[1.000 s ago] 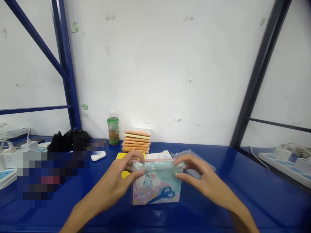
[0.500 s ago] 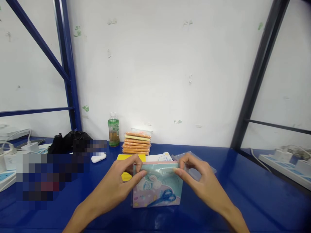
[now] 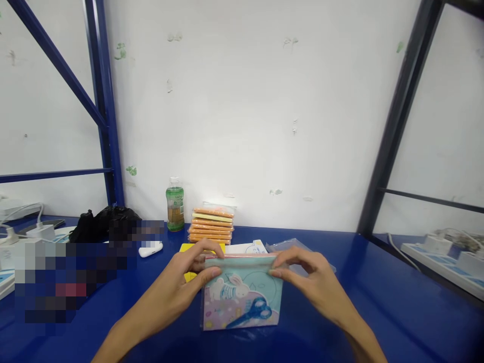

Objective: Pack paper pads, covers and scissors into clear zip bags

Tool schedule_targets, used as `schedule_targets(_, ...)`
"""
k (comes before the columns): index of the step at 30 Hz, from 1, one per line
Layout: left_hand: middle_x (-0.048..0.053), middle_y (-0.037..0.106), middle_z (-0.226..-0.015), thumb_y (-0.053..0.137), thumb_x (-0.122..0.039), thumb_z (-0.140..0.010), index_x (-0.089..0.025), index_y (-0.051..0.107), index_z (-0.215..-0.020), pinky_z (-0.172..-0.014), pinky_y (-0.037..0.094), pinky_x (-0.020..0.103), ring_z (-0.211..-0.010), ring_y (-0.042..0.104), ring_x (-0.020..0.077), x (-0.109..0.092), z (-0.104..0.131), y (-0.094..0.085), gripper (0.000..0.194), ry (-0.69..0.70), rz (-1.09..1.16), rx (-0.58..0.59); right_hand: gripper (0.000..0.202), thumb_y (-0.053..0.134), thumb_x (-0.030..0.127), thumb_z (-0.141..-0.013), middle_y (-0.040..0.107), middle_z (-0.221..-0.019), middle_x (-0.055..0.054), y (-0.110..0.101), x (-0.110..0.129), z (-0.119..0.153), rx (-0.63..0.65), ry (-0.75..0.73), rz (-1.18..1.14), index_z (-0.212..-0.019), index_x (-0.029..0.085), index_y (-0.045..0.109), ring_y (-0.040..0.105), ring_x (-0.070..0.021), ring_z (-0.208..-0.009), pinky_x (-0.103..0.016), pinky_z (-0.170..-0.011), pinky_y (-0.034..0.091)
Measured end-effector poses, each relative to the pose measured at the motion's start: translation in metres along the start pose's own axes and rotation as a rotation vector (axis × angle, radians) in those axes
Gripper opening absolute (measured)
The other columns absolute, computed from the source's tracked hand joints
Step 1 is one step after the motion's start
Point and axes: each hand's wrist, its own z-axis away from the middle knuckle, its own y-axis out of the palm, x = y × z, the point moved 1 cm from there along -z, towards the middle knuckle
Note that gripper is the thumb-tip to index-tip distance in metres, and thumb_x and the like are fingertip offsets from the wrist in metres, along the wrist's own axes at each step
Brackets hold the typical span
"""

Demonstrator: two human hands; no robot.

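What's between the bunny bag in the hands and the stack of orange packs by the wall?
In the head view, a yellow pad and a white card lie between the bunny bag and the orange stack.

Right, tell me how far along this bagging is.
Done: a stack of filled packets sits by the wall. In hand: the left hand and right hand pinch the top flap of a clear bag holding the rabbit card set. Left: whether that flap is sealed cannot be told; a yellow pad and loose empty bags lie behind.
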Motion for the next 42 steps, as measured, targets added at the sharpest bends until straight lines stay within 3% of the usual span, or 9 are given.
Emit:
schedule_targets(5, -0.002, 0.063, -0.102, 0.055, -0.049, -0.098, -0.033, 0.06, -0.106, -0.081, 0.047, 0.027, -0.093, 0.064, 0.0195, -0.001, 0.003, 0.0, 0.019, -0.005, -0.059, -0.012, 0.023, 0.077, 0.042, -0.086, 0.071, -0.083, 0.0, 0.0, -0.003, 0.003, 0.013, -0.009, 0.049, -0.077, 0.024, 0.067, 0.066, -0.0225, -0.09, -0.035, -0.083, 0.049)
schedule_targets(10, -0.002, 0.06, -0.085, 0.051, -0.048, -0.098, -0.027, 0.055, -0.086, -0.076, 0.044, 0.029, -0.081, 0.057, 0.0201, -0.001, 0.004, 0.001, 0.024, 0.063, -0.232, -0.081, 0.045, 0.066, 0.047, -0.094, 0.049, -0.071, 0.005, 0.007, -0.001, 0.002, -0.121, 0.021, -0.006, -0.071, 0.025, 0.035, 0.05, -0.0154, -0.07, -0.028, -0.067, 0.042)
schedule_targets(15, -0.001, 0.059, -0.084, 0.048, -0.044, -0.1, -0.026, 0.049, -0.079, -0.081, 0.045, 0.032, -0.083, 0.056, 0.0213, -0.001, 0.005, 0.001, 0.028, 0.089, -0.311, -0.093, 0.029, 0.058, 0.053, -0.099, 0.064, -0.077, 0.002, 0.017, -0.001, -0.002, 0.065, 0.156, -0.097, -0.107, 0.026, 0.058, 0.059, -0.0181, -0.074, -0.029, -0.068, 0.046)
schedule_targets(20, 0.001, 0.069, -0.098, 0.051, -0.048, -0.099, -0.028, 0.059, -0.094, -0.089, 0.052, 0.036, -0.094, 0.066, 0.0243, 0.0, 0.003, -0.008, 0.023, 0.052, -0.199, -0.091, 0.038, 0.057, 0.055, -0.098, 0.068, -0.08, -0.002, 0.022, -0.001, -0.009, 0.067, 0.118, -0.113, -0.087, 0.02, 0.069, 0.059, -0.0168, -0.07, -0.026, -0.06, 0.043)
schedule_targets(24, 0.009, 0.072, -0.124, 0.056, -0.055, -0.096, -0.03, 0.056, -0.122, -0.096, 0.054, 0.041, -0.107, 0.072, 0.0279, 0.006, 0.001, -0.038, 0.037, 0.06, -0.024, -0.26, 0.046, 0.071, 0.059, -0.087, 0.051, -0.059, 0.005, 0.015, -0.003, -0.048, -0.014, 0.16, -0.24, -0.07, 0.019, 0.057, 0.045, -0.0104, -0.053, -0.023, -0.048, 0.031)
schedule_targets(27, 0.011, 0.075, -0.119, 0.054, -0.06, -0.095, -0.027, 0.052, -0.122, -0.08, 0.059, 0.038, -0.099, 0.075, 0.0283, 0.012, 0.004, -0.061, 0.043, 0.036, 0.043, -0.369, 0.048, 0.068, 0.064, -0.087, 0.056, -0.062, 0.004, 0.014, -0.007, -0.105, -0.093, 0.186, -0.263, -0.075, 0.019, 0.059, 0.05, -0.0112, -0.054, -0.024, -0.049, 0.036)
schedule_targets(33, 0.009, 0.076, -0.106, 0.048, -0.059, -0.098, -0.025, 0.052, -0.117, -0.068, 0.057, 0.034, -0.088, 0.076, 0.026, 0.013, 0.008, -0.07, 0.039, -0.028, -0.025, -0.319, 0.031, 0.061, 0.042, -0.101, 0.07, -0.105, -0.004, 0.053, -0.033, -0.208, -0.096, 0.353, -0.165, -0.114, 0.015, 0.066, 0.069, -0.0173, -0.083, -0.034, -0.073, 0.059)
schedule_targets(37, 0.006, 0.076, -0.1, 0.042, -0.052, -0.101, -0.026, 0.058, -0.111, -0.076, 0.055, 0.036, -0.094, 0.073, 0.0264, 0.016, 0.008, -0.063, 0.033, -0.063, -0.251, -0.213, 0.029, 0.063, 0.038, -0.101, 0.07, -0.116, -0.007, 0.074, -0.055, -0.217, -0.009, 0.43, -0.036, -0.12, 0.017, 0.066, 0.07, -0.0199, -0.094, -0.038, -0.08, 0.061)
schedule_targets(42, 0.01, 0.071, -0.126, 0.035, -0.046, -0.102, -0.027, 0.058, -0.128, -0.101, 0.048, 0.044, -0.121, 0.064, 0.0298, 0.051, 0.005, -0.061, 0.039, -0.158, -0.524, -0.101, 0.027, 0.061, 0.038, -0.102, 0.07, -0.117, -0.008, 0.07, -0.072, -0.198, -0.031, 0.395, 0.187, -0.121, 0.019, 0.066, 0.07, -0.0184, -0.092, -0.037, -0.08, 0.061)
